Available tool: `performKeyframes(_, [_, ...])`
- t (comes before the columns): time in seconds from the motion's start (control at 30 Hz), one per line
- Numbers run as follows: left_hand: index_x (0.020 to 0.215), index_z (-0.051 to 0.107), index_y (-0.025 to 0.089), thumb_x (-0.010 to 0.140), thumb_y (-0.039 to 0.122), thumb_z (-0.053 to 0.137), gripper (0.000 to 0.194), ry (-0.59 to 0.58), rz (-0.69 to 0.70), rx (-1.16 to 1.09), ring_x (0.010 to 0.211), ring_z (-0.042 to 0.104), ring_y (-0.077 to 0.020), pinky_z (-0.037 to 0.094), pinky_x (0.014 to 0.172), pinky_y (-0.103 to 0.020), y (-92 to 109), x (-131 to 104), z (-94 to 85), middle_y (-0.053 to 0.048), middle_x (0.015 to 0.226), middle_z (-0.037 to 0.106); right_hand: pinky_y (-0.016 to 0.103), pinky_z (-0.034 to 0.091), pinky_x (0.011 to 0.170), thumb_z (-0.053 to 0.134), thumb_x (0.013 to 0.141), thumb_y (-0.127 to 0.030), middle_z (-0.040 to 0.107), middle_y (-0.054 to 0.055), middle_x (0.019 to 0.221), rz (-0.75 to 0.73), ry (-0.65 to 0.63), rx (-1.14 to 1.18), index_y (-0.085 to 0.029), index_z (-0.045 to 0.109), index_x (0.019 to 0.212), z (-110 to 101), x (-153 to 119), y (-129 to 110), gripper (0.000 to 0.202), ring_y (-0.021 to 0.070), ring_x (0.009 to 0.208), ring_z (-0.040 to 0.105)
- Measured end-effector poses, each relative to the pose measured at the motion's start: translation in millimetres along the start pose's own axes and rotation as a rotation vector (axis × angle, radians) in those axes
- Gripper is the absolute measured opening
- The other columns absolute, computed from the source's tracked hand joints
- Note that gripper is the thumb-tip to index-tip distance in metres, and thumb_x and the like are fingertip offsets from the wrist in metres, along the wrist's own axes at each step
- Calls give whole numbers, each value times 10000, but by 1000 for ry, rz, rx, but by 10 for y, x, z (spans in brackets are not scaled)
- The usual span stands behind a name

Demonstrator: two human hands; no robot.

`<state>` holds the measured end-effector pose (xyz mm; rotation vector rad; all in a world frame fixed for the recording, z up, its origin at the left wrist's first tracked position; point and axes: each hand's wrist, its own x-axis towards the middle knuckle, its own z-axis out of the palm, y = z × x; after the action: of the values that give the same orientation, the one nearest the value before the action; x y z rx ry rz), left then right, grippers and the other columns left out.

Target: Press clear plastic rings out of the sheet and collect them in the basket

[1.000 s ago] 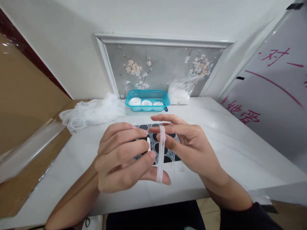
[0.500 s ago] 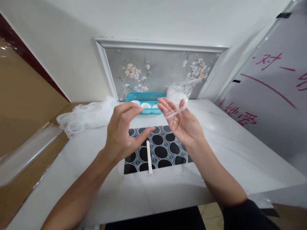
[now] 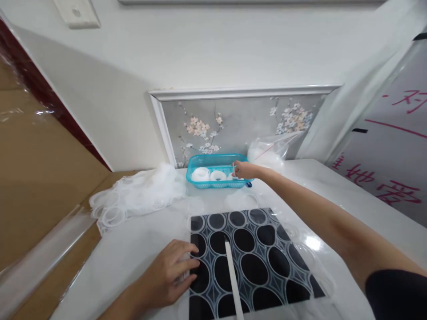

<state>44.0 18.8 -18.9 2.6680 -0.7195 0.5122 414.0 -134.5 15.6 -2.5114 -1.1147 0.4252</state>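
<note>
Head cam's got the right hand (image 3: 245,170) pinched on a white band (image 3: 233,168) in the blue basket (image 3: 213,160), white coils (image 3: 200,174) already beside it, while a loose heap (image 3: 136,195), seemingly untouched, sits beyond the left hand (image 3: 167,273), fingers apart.

Indoor light, fairly bright, soft and cool. Source out of view. One hard glare spot on the white tabletop (image 3: 350,213), right of the dark patterned mat (image 3: 255,265); small glints on clear plastic over the cardboard (image 3: 36,146), far left. Broad soft-edged shadow on the wall (image 3: 233,49), upper left. Wide-lens stretch toward the edges. Fine detail soft; white rings (image 3: 218,176) in the basket (image 3: 196,183) pale, low in contrast.
</note>
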Motion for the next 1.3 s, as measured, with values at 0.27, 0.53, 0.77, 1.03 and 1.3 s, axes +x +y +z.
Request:
performKeyframes(0.27, [1073,570,148,827,145,556,247,-38,55,-126,961,575,-234,476,806,-391,7,3,65,-140,1099,610,270,475,824,562,831,-90,708,156,1129,-16,-143,-276,-83,696,1108,93,34,-121,308,271,1063,660])
performKeyframes(0.53, [985,577,156,868,181,549,123,-8,53,-111,899,579,-197,438,816,-368,39,-31,139,-90,986,649,279,450,807,524,885,-170,735,121,1036,-86,38,-296,-122,749,983,-17,-119,-182,250,252,988,668])
performKeyframes(0.77, [704,537,163,913,224,497,221,-127,151,67,631,435,-154,336,629,-326,230,-6,169,-20,638,522,250,371,600,528,815,-157,659,19,643,-537,-266,-130,-179,667,1088,606,-1305,-699,307,144,581,576])
performKeyframes(1.03, [568,446,167,881,261,533,337,-83,273,100,567,369,-148,285,575,-337,385,-74,305,-11,549,472,289,262,544,460,798,-188,667,57,685,-469,-124,-432,-186,607,1032,1091,-1936,-714,276,202,614,619])
performKeyframes(1.3, [530,345,173,740,321,624,379,-216,203,-22,531,396,-138,271,580,-353,443,-131,399,1,498,485,303,395,620,375,923,-220,717,108,837,-165,34,-400,-159,543,1125,1215,-1977,-680,269,256,738,695])
